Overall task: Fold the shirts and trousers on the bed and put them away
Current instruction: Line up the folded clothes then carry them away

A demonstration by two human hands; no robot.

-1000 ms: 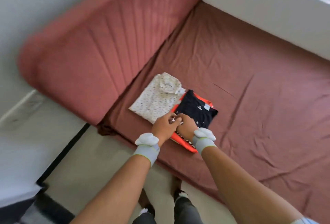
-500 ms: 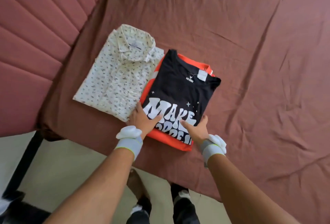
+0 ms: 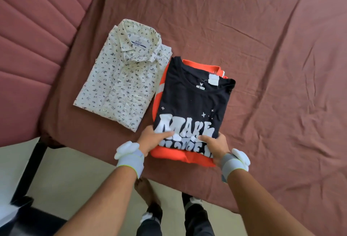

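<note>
Both forearms reach forward, left hand (image 3: 153, 139) and right hand (image 3: 216, 146) gripping, thumbs on top, fingers tucked beneath

Soft even daylight, faint shadows, wide-angle bending, blurred lower edge.

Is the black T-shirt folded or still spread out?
Folded. The black T-shirt is a compact rectangle, neckline on top, stacked on a folded orange garment. The left hand and right hand grip the stack's near edge.
</note>
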